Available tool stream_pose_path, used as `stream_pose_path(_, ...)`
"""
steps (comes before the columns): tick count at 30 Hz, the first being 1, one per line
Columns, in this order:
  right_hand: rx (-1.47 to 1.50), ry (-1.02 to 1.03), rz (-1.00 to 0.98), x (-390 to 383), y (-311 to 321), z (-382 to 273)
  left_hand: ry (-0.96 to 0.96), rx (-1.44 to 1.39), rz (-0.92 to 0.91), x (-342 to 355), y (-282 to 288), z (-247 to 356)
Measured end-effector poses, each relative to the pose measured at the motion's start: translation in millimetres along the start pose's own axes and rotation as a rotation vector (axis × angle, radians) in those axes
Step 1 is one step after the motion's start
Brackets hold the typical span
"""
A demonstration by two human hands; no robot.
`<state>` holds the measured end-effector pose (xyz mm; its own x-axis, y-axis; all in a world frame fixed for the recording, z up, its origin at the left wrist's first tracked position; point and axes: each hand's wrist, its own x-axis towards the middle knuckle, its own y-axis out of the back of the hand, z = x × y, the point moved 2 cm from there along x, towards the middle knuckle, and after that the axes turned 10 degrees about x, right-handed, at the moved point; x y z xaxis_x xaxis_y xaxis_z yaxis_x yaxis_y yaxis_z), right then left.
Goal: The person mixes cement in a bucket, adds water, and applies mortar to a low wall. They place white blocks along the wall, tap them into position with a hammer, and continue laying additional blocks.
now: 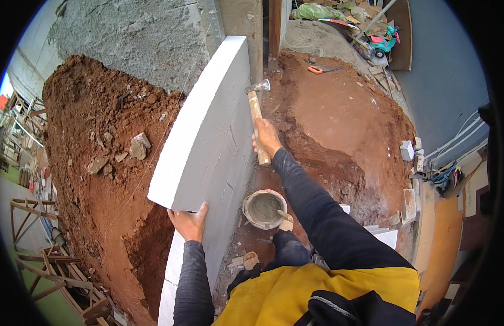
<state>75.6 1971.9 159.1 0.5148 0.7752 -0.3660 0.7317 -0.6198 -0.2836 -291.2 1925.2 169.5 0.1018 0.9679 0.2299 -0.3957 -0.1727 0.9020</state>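
Observation:
My right hand (267,137) is closed round the wooden handle of a hammer (255,111). Its metal head lies close to the right face of a white block wall (228,136); I cannot tell whether they touch. With its thumb on the side face and its fingers over the edge, my left hand (189,221) grips the near end of the wall's top block (195,122). Below my right forearm stands a round bucket (245,209) of grey mortar, and a tool with a wooden handle (286,220) leans in it.
Heaped red soil with stones (139,146) lies left of the wall, and a string runs above it. Right of the wall, a saw with an orange handle (317,70) rests on packed red earth (344,108). White block pieces (386,237) lie beside my right leg.

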Motion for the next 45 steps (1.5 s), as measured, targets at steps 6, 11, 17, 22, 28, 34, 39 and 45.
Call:
stream_pose_path(6, -0.81, 0.774, -0.082, -192.8, 19.8, -28.2, 0.055, -0.014, -0.045, -1.4, -9.7, -11.7)
stream_pose_path(11, -1.384, 0.643, -0.58, -322.4, -21.0, -30.8, -0.153, -0.053, -0.171, 11.2, -6.9, -34.4)
stream_pose_path(17, -1.491, 0.823, -0.794, -387.5, -93.4, -14.2, -0.203, -0.193, -0.208, 13.7, 16.2, -42.6)
stream_pose_path(22, -1.864, 0.717, -0.853, -381.9, -126.4, -33.4, -0.212, -0.154, -0.227, 10.6, 16.2, -42.0)
stream_pose_path(28, -1.788, 0.632, -0.724, -375.3, -122.9, -28.7, -0.288, -0.109, -0.141, 10.0, 5.2, -46.3)
stream_pose_path(34, -1.803, 0.716, -0.392, -366.0, -110.8, -29.8, -0.347, -0.179, -0.067, 13.2, -7.4, -48.9)
stream_pose_path(39, -1.782, 0.654, -0.695, -351.6, -110.4, -37.7, -0.266, -0.169, -0.091, 12.7, -8.9, -52.2)
stream_pose_path(45, -1.376, 0.511, -0.693, -337.3, -94.7, -62.5, -0.167, -0.335, -0.226, 8.5, 13.9, -43.0)
